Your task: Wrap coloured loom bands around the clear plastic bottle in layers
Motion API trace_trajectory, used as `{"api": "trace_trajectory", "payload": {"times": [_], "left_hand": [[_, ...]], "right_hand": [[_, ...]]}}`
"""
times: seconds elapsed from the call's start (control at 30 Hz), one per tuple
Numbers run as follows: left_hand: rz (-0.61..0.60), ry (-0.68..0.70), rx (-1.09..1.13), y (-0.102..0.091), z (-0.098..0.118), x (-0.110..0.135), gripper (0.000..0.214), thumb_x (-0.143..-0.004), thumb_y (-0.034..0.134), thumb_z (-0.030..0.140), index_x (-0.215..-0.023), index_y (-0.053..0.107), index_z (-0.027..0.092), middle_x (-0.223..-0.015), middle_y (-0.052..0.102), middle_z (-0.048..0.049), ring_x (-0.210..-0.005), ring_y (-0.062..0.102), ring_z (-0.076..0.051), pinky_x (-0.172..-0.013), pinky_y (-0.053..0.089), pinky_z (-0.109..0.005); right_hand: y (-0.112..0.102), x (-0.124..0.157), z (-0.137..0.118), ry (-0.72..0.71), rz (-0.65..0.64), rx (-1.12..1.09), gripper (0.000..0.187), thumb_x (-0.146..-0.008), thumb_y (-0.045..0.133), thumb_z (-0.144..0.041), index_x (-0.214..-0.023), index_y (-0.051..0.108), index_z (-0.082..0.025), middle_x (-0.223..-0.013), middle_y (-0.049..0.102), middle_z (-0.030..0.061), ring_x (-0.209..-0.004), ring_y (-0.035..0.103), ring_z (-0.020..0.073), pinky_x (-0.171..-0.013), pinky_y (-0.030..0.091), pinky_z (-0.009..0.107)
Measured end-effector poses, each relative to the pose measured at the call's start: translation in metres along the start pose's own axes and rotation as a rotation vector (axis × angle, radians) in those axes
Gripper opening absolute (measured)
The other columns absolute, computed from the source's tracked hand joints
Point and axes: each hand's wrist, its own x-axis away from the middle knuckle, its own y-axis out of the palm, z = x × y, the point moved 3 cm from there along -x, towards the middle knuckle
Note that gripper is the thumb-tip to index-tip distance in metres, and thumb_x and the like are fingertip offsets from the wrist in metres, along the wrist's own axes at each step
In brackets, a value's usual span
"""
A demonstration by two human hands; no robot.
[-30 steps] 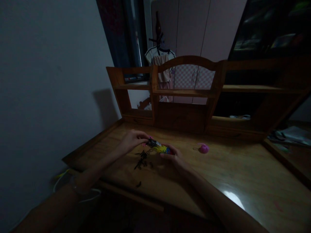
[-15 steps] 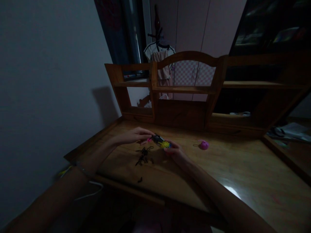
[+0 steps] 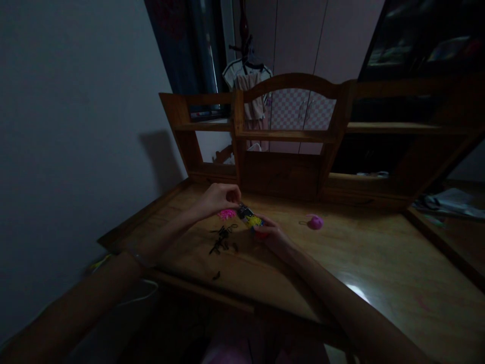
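My right hand [image 3: 271,232] is closed round the near end of a small clear-looking piece with black, yellow, blue and red parts [image 3: 252,219], held slanted above the desk. At its black far end is my left hand [image 3: 223,198], thumb and forefinger brought together in a pinch. Whatever the pinch holds is too small and dark to make out. Just below the left hand shows a bright pink cluster of small pieces [image 3: 227,214]. Nearer me, several thin black strands or loops [image 3: 223,238] lie scattered on the wood, with a separate small black bit [image 3: 216,275] close to the front edge.
A round purple-pink item with a loop [image 3: 315,222] rests on the desk [image 3: 364,253] to the right. Along the back stands a wooden shelf unit [image 3: 288,135]. A wall [image 3: 87,126] bounds the left side. A white cable [image 3: 140,299] hangs by the front edge.
My left hand has lifted and its fingers have curled from stretched out into a pinch. The pink cluster beneath it now shows more fully. The view has shifted slightly.
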Motion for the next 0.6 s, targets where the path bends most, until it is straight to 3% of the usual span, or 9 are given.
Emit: {"api": "trace_trajectory", "payload": {"times": [0.17, 0.33, 0.47, 0.6], "left_hand": [[0.008, -0.055, 0.029, 0.005, 0.000, -0.002, 0.015, -0.073, 0.072, 0.027, -0.082, 0.066, 0.016, -0.074, 0.071, -0.0018, -0.069, 0.067, -0.015, -0.061, 0.047, -0.021], [-0.146, -0.040, 0.126, 0.004, 0.003, 0.001, 0.021, -0.083, 0.061, 0.029, -0.098, 0.062, 0.015, -0.076, 0.071, -0.0016, -0.067, 0.065, -0.014, -0.060, 0.045, -0.021], [-0.224, -0.015, 0.183, -0.001, 0.010, 0.003, 0.024, -0.087, 0.054, 0.031, -0.098, 0.068, 0.015, -0.097, 0.073, -0.0048, -0.089, 0.067, -0.018, -0.078, 0.050, -0.026], [-0.229, 0.001, 0.226, 0.000, 0.014, 0.003, 0.028, -0.090, 0.051, 0.032, -0.102, 0.072, 0.018, -0.103, 0.073, -0.0040, -0.098, 0.066, -0.019, -0.088, 0.049, -0.028]], "right_hand": [[0.001, 0.003, -0.003, 0.035, -0.010, -0.013, 0.047, -0.062, 0.080, -0.021, -0.108, 0.069, -0.020, -0.104, 0.068, 0.0046, -0.078, 0.061, 0.0148, -0.055, 0.045, 0.021], [0.002, 0.006, -0.006, 0.066, -0.016, -0.026, 0.044, -0.064, 0.077, -0.020, -0.107, 0.067, -0.019, -0.104, 0.067, 0.0051, -0.080, 0.060, 0.0152, -0.058, 0.048, 0.023], [0.000, 0.006, -0.007, 0.085, -0.029, -0.032, 0.039, -0.068, 0.074, -0.023, -0.106, 0.065, -0.019, -0.102, 0.065, 0.0050, -0.080, 0.059, 0.0163, -0.059, 0.049, 0.025], [0.003, 0.007, -0.007, 0.079, -0.069, -0.034, 0.036, -0.067, 0.075, -0.022, -0.102, 0.066, -0.018, -0.094, 0.064, 0.0027, -0.075, 0.056, 0.0140, -0.056, 0.046, 0.023]]}}
